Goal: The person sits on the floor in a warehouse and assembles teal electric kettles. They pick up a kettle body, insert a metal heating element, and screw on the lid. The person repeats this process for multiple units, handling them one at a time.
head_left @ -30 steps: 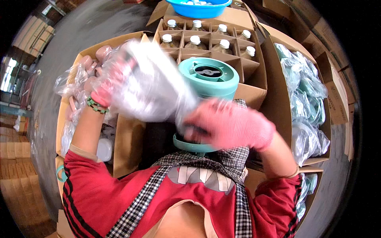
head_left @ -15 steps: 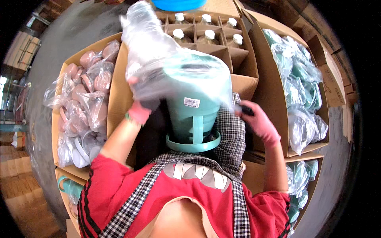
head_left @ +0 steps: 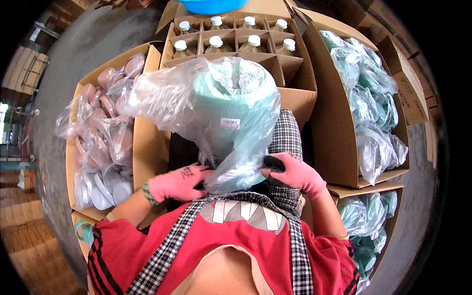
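A teal plastic jug-like body with a small white printed label stands between my knees. A clear plastic bag covers it, its loose end flopping to the left over the far top. My left hand, in a pink glove with dark fingertips, pinches the bag's gathered edge at the near left of the body. On the near right, my right hand, gloved alike, has thumb and fingers closed at the bag's edge. The body's handle and lower ring are mostly hidden beneath the wrinkled plastic.
Ahead stands a divided carton of white-capped glass bottles, with a blue basin beyond. A carton of bagged pink and grey parts is at left. Cartons at right hold bagged teal parts.
The bag has come down over the teal body, covering its handle and lower ring. My left hand has moved nearer to me, and my right hand has come inward to the bag's edge.
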`<action>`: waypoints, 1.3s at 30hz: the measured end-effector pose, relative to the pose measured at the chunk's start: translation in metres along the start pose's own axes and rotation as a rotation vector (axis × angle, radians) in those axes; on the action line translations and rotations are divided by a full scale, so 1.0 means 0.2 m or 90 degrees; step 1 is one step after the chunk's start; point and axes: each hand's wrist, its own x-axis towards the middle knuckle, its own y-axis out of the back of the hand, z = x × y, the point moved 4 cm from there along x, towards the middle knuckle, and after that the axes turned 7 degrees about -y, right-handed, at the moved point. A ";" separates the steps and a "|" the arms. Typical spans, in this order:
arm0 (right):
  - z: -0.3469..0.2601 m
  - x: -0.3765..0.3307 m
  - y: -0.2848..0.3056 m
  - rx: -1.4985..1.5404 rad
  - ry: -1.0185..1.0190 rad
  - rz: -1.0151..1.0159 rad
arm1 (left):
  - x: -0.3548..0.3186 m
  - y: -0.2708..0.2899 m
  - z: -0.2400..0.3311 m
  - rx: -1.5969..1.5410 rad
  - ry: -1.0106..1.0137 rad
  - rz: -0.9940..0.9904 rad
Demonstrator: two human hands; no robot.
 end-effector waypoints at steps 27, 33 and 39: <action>0.20 0.16 -0.06 0.846 0.177 0.329 | -0.18 1.07 -0.46 0.550 -0.203 0.629; 0.01 0.23 -0.03 1.015 0.363 0.199 | -0.13 0.81 0.03 0.623 -0.089 0.477; -0.13 0.07 -0.15 1.138 0.312 -0.025 | 0.04 0.87 0.36 0.335 0.120 0.352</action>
